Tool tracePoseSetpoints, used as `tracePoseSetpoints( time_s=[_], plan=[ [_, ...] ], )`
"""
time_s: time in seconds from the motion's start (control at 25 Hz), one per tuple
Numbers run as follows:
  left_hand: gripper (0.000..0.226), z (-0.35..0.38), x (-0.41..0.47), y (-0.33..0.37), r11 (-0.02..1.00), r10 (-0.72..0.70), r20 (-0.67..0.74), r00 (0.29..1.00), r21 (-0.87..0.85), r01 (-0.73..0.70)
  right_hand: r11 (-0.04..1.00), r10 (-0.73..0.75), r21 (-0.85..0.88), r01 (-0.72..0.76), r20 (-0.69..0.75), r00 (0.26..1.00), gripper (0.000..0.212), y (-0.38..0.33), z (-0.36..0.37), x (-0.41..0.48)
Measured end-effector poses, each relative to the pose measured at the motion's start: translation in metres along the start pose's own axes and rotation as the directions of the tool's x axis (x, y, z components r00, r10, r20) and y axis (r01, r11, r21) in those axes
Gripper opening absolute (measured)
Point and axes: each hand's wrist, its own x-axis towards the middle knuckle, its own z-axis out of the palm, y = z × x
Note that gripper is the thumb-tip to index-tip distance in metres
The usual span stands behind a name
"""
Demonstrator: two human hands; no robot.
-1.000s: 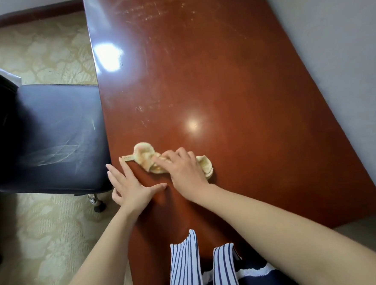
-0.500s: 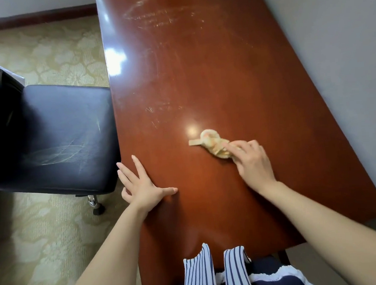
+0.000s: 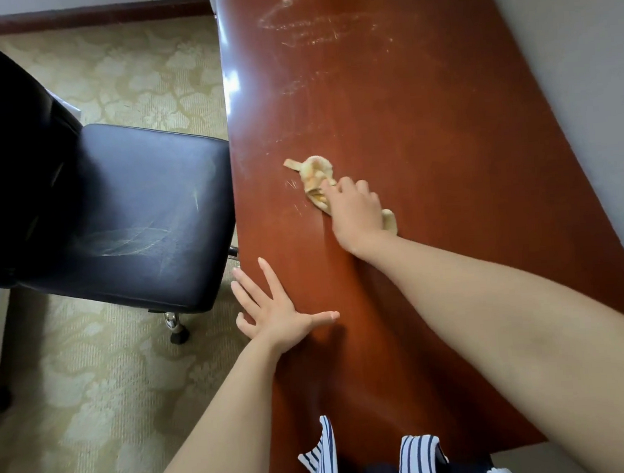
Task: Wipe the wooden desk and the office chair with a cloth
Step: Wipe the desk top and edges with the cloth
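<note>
Two bare hands are seen in the head view, both on the wooden desk (image 3: 424,117). The right hand (image 3: 357,214) is laid over a crumpled, pale yellow cloth (image 3: 315,173) near the middle of the desktop, somewhat toward its left edge. Its fingers (image 3: 351,188) are bent and held close together, and the cloth is gripped and pressed to the wood beneath them. The larger bunch of the cloth is pushed out past the fingertips, away from the person, with a thin tail trailing to the left. A smaller fold is shown beside the heel of the hand on its right. The part under the palm is hidden.

The left hand (image 3: 275,312) is placed flat at the desk's left edge, nearer the person and well apart from the cloth. Its fingers are straight and spread wide, and the thumb is stretched rightward onto the wood. The outer fingers are extended past the edge.

Pale streaks (image 3: 306,22) are visible on the far part of the desktop, and fine scratches lie just left of the cloth. The black office chair (image 3: 135,211) is positioned just beside the desk's left edge, its seat marked with light scuffs. One caster (image 3: 177,332) is seen beneath it on the patterned carpet (image 3: 107,77). A grey wall (image 3: 587,69) runs along the desk's right side. A striped garment (image 3: 418,461) is seen at the bottom edge.
</note>
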Motion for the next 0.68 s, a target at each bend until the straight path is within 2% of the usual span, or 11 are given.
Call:
tracePoseSetpoints(
  time_s=[0.12,0.24,0.32,0.44,0.52,0.68],
  plan=[
    [0.149,0.001,0.002,0.001,1.000,-0.012,-0.016,1.000,0.020,0.012,0.977,-0.206,-0.044,0.207,0.028,0.978,0.047,-0.043,0.009,-0.009],
    [0.151,0.002,0.004,-0.002,1.000,-0.017,-0.015,1.000,0.025,0.017,0.884,-0.462,-0.075,0.462,0.024,0.887,0.045,-0.055,0.021,-0.030],
    [0.151,0.004,0.006,-0.004,1.000,-0.017,-0.010,1.000,0.024,0.017,0.833,-0.545,-0.085,0.546,0.046,0.838,0.047,-0.045,0.026,-0.044],
    [0.146,0.007,0.008,-0.007,0.999,-0.024,-0.030,0.999,0.036,0.025,0.852,-0.521,-0.019,0.523,0.064,0.851,0.063,-0.019,0.027,-0.068],
    [0.142,0.008,0.008,-0.009,1.000,-0.006,-0.043,0.999,0.029,0.008,0.868,-0.495,0.063,0.493,0.012,0.869,0.071,-0.001,0.026,-0.092],
    [0.127,0.010,0.005,-0.010,0.998,0.016,-0.134,0.991,-0.062,-0.024,0.887,-0.423,0.120,0.445,-0.170,0.890,0.049,0.035,0.026,-0.129]
  ],
)
